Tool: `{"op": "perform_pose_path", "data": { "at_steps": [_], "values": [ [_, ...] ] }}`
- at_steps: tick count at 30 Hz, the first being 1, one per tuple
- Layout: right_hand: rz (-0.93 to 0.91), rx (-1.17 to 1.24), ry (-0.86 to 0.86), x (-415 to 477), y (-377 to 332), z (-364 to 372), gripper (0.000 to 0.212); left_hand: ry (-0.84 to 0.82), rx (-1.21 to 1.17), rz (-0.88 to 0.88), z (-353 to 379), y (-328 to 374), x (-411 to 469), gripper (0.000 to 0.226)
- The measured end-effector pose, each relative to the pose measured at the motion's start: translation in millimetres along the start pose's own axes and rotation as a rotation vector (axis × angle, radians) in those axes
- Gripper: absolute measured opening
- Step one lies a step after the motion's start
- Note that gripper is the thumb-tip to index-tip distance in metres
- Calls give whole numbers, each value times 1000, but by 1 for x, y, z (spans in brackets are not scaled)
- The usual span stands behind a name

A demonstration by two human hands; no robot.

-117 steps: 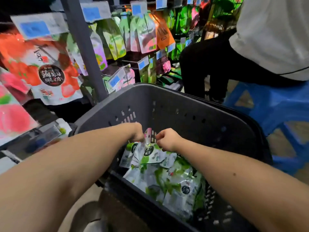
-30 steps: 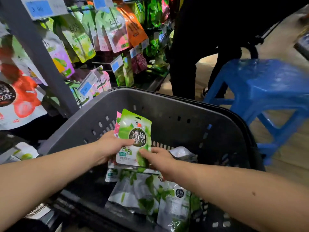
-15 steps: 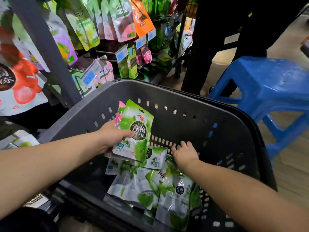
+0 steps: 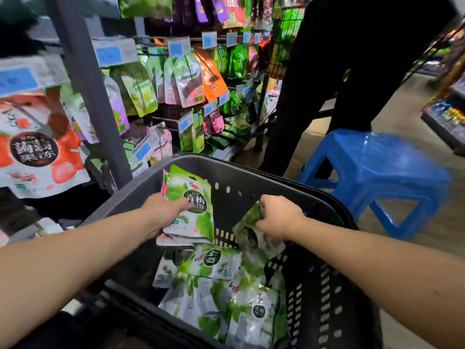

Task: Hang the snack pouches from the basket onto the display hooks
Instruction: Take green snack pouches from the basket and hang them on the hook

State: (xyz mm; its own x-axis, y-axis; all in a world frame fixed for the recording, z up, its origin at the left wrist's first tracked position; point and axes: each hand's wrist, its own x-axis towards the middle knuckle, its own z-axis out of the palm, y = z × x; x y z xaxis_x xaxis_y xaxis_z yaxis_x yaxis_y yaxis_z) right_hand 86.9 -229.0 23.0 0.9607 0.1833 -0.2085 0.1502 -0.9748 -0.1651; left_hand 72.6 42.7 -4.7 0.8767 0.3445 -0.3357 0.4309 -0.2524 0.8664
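Right hand (image 4: 279, 217) has come up off the heap since half a second ago. Then it was flat with the fingers spread; now it is curled round one crumpled green foil snack pouch (image 4: 247, 231), raised clear of the rest and near the far wall. Left hand (image 4: 164, 210) is unchanged, with the same stack in it.

Dark grey slotted plastic basket (image 4: 251, 181), open top. On its bottom lies a loose pile of green-and-white pouches (image 4: 219, 295), flat and overlapping, mostly label up, several turned sideways.

Left hand: thumb across the front, fingers hidden behind an upright stack of pouches (image 4: 193, 212). The front one is green with a dark round label, and a pink edge shows behind it at upper left. The stack stands above the pile on the basket's left side. Bare forearm enters from lower left.

Right hand: knuckles up, fingers folded over the pouch's upper edge, and the pouch hangs tilted beneath. Forearm enters from lower right.

Beyond the basket, left and ahead: metal display hooks (image 4: 163, 120) with blue price tags (image 4: 108, 55), already carrying rows of hung pouches (image 4: 186, 81). To the right is a blue plastic stool (image 4: 377, 167), with a person in black clothing (image 4: 314, 84) standing behind it.
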Motion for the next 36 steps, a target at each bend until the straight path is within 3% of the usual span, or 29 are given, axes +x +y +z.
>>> {"op": "perform_pose_path", "data": {
  "at_steps": [3, 5, 6, 8, 10, 12, 15, 24, 27, 30, 32, 36],
  "values": [
    [46, 368, 121, -16, 1, -30, 22, 66, -8, 11, -4, 17, -6, 38],
    [59, 598, 200, -27, 0, -36, 38, 128, -52, 19, -4, 22, -11, 56],
    [56, 692, 231, -31, 0, -36, 44, 160, -86, 24, -3, 22, -14, 55],
    [43, 804, 294, -36, -2, -34, 35, 217, -129, 16, -2, 18, -22, 37],
    [52, 874, 379, -38, -5, -36, 20, 261, -177, 0, 0, 16, -30, 25],
    [54, 918, 470, -40, -9, -40, 15, 274, -233, -25, 0, 13, -29, 30],
    [28, 999, 562, -43, -17, -46, 21, 288, -264, -59, -3, 16, -36, 56],
    [-26, 1088, 688, -44, -33, -55, 28, 200, -286, -126, -5, 1, -24, 67],
    [2, 1193, 675, -43, -35, -56, 25, 136, -292, -141, 0, -1, -27, 78],
    [16, 1313, 544, -42, -42, -40, 22, 31, -331, -190, 10, -24, 6, 122],
    [18, 1310, 416, -44, -45, -25, 21, -13, -395, -215, 13, -23, 18, 140],
    [-74, 1111, 227, -53, -44, -10, 28, -56, -422, -134, 6, 8, -24, 126]
  ]
}}
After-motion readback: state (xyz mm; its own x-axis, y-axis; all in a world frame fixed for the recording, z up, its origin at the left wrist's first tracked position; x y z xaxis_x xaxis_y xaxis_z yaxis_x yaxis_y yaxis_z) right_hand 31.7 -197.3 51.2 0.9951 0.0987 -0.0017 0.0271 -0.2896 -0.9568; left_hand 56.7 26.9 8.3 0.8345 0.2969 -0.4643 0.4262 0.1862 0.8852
